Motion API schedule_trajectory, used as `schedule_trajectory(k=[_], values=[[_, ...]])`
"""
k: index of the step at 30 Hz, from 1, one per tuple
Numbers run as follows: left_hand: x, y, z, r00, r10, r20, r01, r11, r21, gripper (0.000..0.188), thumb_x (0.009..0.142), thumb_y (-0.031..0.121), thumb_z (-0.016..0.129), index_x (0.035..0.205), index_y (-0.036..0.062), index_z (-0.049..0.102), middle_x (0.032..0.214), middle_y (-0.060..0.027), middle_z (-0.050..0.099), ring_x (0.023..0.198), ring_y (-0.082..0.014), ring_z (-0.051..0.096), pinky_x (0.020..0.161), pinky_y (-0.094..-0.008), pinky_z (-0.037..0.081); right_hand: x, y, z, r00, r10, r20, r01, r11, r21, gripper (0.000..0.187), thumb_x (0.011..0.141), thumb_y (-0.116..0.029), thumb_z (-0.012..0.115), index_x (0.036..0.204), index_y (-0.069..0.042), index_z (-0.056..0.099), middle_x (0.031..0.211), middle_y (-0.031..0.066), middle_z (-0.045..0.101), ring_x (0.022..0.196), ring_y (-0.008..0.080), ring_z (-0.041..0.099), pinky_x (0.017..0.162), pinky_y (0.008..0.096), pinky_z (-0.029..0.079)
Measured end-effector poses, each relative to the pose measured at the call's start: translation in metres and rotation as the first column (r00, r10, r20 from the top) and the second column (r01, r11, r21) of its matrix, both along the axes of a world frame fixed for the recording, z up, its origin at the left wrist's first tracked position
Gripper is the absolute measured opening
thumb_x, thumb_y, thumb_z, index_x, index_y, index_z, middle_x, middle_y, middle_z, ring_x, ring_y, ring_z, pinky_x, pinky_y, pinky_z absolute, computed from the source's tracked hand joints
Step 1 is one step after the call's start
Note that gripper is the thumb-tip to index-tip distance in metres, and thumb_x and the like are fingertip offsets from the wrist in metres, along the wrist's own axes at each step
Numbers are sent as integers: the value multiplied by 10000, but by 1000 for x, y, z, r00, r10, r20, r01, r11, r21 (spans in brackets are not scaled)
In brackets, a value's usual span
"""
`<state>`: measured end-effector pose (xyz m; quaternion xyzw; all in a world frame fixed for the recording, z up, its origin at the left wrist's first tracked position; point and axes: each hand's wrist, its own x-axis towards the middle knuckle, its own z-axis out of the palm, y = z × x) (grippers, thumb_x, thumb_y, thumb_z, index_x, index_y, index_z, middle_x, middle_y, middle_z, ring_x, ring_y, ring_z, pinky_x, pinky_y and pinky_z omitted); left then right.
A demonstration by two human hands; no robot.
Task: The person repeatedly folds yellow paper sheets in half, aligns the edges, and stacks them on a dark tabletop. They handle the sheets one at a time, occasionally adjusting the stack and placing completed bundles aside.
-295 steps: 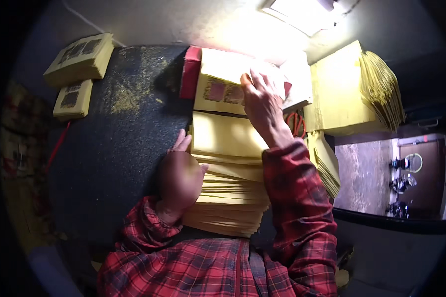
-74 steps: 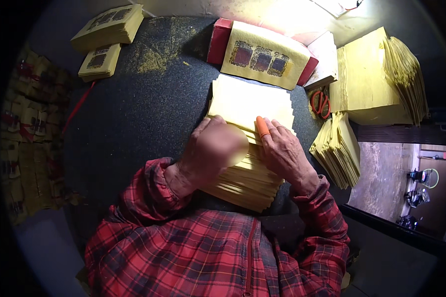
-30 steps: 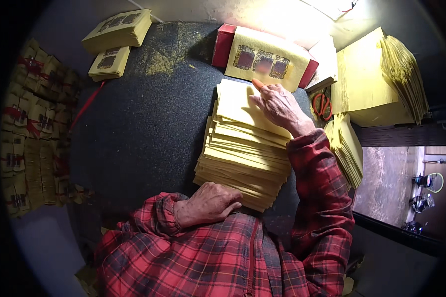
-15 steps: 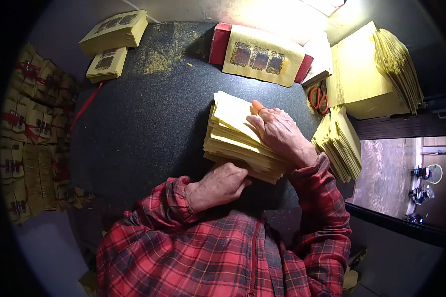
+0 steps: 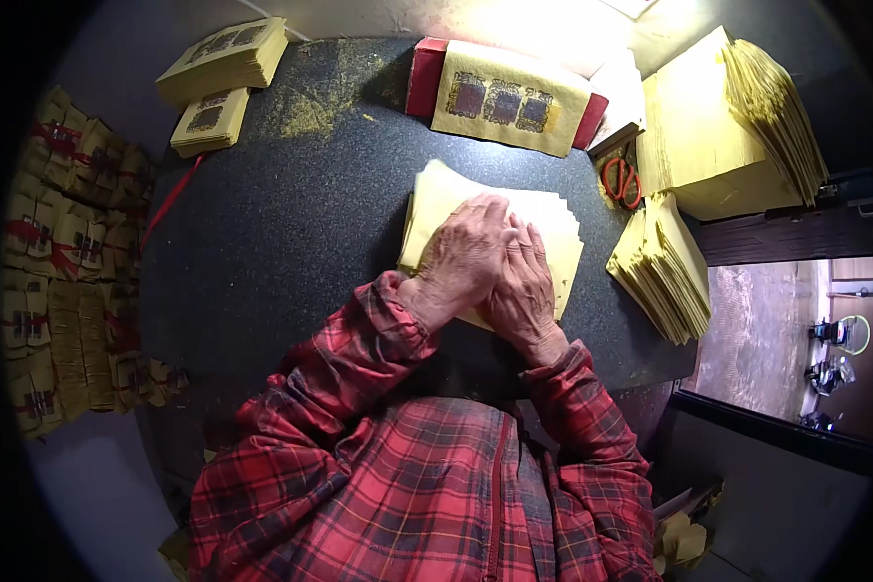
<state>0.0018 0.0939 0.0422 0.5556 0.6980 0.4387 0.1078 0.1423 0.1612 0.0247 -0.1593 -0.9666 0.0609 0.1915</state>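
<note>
A fanned stack of yellow paper sheets (image 5: pixel 561 225) lies on the dark speckled table in front of me. My left hand (image 5: pixel 459 260) rests on top of it from the left, fingers laid across the upper sheets. Beside it, touching, my right hand (image 5: pixel 524 291) lies flat with its fingers stretched toward the far edge. Both hands press down on the paper, and neither is wrapped round it. The thumbs are mostly hidden where the hands meet.
Behind the stack, a printed yellow sheet (image 5: pixel 504 100) drapes over a red block. Red-handled scissors (image 5: pixel 622 182) lie near yellow paper piles (image 5: pixel 662 267) on the right. Printed bundles (image 5: pixel 225 60) sit far left; red-tied bundles (image 5: pixel 68 242) are stacked beyond the table's left edge.
The stack was tilted up with both hands gripping its sides; now it lies lower on the table. My left hand has moved up onto its top, and both hands have come together.
</note>
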Motion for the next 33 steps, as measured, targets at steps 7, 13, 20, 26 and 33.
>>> schedule_trajectory(k=[7, 13, 20, 26, 33], values=[[-15, -29, -24, 919, 107, -379, -98, 994, 41, 324, 1008, 115, 571, 1302, 1, 646, 1420, -219, 665, 1423, -365, 578, 1273, -582, 327, 28, 14, 11, 991, -118, 60, 112, 989, 97, 672, 1052, -370, 587, 1529, 96, 495, 1536, 317, 533, 1489, 488, 460, 1283, 617, 264], [-15, -35, -30, 924, 159, -347, -125, 985, 117, 414, 941, 104, 565, 1331, 0, 656, 1419, -206, 671, 1420, -356, 582, 1279, -573, 330, -27, -16, 4, 994, -49, -102, 38, 994, -100, 721, 1032, -427, 623, 1513, 99, 511, 1505, 320, 561, 1458, 488, 495, 1269, 615, 290], [-23, -40, -35, 960, 89, -267, -56, 990, 127, 387, 993, 89, 591, 1368, 0, 629, 1418, -200, 672, 1414, -382, 584, 1254, -583, 378, -16, -16, 5, 997, -60, -55, 60, 998, -1, 665, 1040, -390, 623, 1509, 73, 531, 1504, 299, 572, 1458, 458, 508, 1262, 603, 309], [-30, -41, -40, 968, 81, -238, -43, 986, 160, 356, 976, -3, 658, 1330, 22, 632, 1393, -199, 678, 1395, -397, 593, 1224, -561, 423, -2, 26, 4, 985, -169, -24, 169, 986, 0, 653, 1036, -428, 611, 1504, 25, 569, 1477, 295, 600, 1401, 463, 552, 1238, 580, 339], [-25, -89, -17, 952, 298, 73, -299, 954, 7, 508, 927, 77, 775, 1390, 15, 576, 1455, -231, 611, 1388, -428, 559, 1169, -477, 468, -5, 1, 5, 996, -88, -31, 87, 996, -34, 649, 1049, -440, 590, 1518, 8, 557, 1491, 308, 574, 1404, 493, 532, 1238, 605, 328]])
